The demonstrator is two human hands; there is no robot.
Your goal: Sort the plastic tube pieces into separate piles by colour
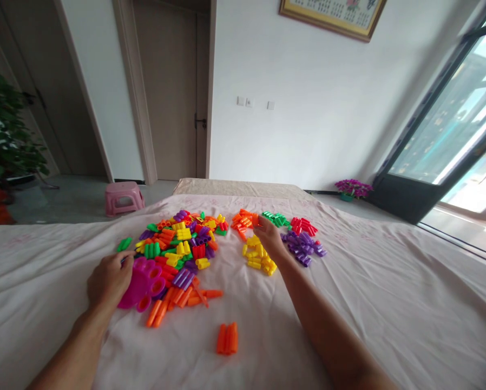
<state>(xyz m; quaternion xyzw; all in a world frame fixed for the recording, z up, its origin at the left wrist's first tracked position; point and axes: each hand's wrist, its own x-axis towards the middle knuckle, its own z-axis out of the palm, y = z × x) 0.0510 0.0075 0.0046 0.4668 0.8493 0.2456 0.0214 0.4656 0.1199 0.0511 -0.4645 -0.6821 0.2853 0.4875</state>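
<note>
A mixed heap of coloured plastic tube pieces lies on a pink bedsheet. To its right sit sorted groups: orange, yellow, green, red and purple. My left hand rests with fingers curled on a magenta paw-shaped piece at the heap's near left. My right hand reaches out between the orange and yellow groups, fingertips pinched by the orange pieces; what they hold is hidden.
A small cluster of orange tubes lies alone near me. Beyond the bed are a pink stool, a door, a potted plant at left, purple flowers and a glass sliding door at right.
</note>
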